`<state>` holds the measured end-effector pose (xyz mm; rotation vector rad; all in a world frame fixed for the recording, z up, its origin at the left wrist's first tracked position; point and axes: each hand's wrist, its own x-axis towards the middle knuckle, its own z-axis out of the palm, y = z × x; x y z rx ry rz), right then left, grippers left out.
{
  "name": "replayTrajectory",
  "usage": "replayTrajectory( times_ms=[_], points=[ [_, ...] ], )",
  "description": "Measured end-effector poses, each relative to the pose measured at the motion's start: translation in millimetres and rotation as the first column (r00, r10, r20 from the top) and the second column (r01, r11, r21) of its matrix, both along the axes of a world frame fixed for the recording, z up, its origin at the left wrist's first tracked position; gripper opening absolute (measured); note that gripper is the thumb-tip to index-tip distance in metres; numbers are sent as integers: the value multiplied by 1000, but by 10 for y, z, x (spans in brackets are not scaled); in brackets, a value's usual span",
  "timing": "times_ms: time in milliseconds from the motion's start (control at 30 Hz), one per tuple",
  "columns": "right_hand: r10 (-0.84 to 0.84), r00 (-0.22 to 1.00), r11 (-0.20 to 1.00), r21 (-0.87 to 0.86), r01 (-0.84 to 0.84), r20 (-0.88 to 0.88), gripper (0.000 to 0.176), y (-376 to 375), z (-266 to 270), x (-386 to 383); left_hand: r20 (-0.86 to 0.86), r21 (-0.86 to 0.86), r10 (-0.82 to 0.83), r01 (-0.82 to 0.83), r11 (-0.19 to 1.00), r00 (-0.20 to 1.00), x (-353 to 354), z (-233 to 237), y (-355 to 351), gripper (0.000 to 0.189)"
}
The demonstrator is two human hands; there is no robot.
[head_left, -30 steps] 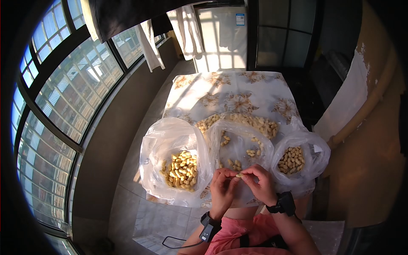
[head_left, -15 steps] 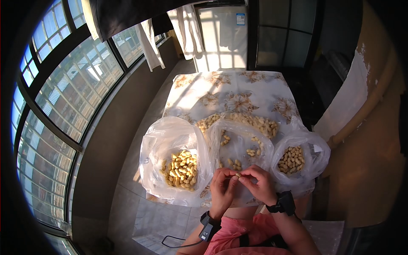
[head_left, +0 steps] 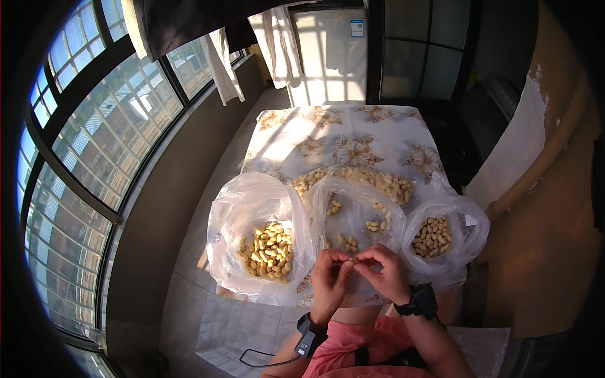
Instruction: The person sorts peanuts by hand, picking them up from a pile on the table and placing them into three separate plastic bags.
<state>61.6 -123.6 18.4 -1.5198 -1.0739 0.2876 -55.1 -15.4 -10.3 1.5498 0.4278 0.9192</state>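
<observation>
Between the fingertips of both hands is a small peanut (head_left: 353,259), mostly covered by the thumbs. My left hand (head_left: 331,272) pinches it from the left and my right hand (head_left: 383,271) from the right, both closed. Just beyond the fingers lie a few loose peanuts (head_left: 347,242) in the open middle plastic bag (head_left: 322,192). To the left, a clear plastic bag (head_left: 222,214) holds a heap of peanuts (head_left: 270,252) in sunlight. On the right, a smaller plastic bag (head_left: 474,220) holds more peanuts (head_left: 432,237).
A flowered tablecloth (head_left: 353,129) covers the table under the bags. More peanuts (head_left: 372,181) lie under plastic behind the middle bag. A barred window (head_left: 113,126) runs along the left, a white cabinet (head_left: 331,57) stands at the back. A cable (head_left: 255,364) hangs by the left wrist.
Both hands stay in nearly the same place, with only slight finger movement around the peanut. The bags and the other peanuts have not moved.
</observation>
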Motion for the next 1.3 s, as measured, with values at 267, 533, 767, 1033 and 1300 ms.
replayTrajectory(
  times_ms=[267, 533, 767, 1033, 1300],
  points=[
    [-16, 999, 1000, 1, 16, 34, 14, 4, 13, 2, -31, -4, -3, 3, 1000, 1000, -18, 24, 8, 10],
    [21, 999, 1000, 2, -22, 29, 14, 7, 4, 4, -25, 30, -21, 22, 999, 999, -27, 88, -3, 10],
    [11, 1000, 1000, 14, -12, 18, 15, 1, -46, 12, 12, -7, -10, 10, 1000, 1000, -9, 6, 2, 12],
    [13, 999, 1000, 2, -13, 36, 19, 0, -35, 11, -15, 5, -35, 35, 999, 999, -23, 46, -3, 10],
    [28, 999, 1000, 8, -28, 32, 21, 8, -68, 15, -24, 52, -20, 22, 998, 1000, -25, 91, -3, 9]
  ],
)
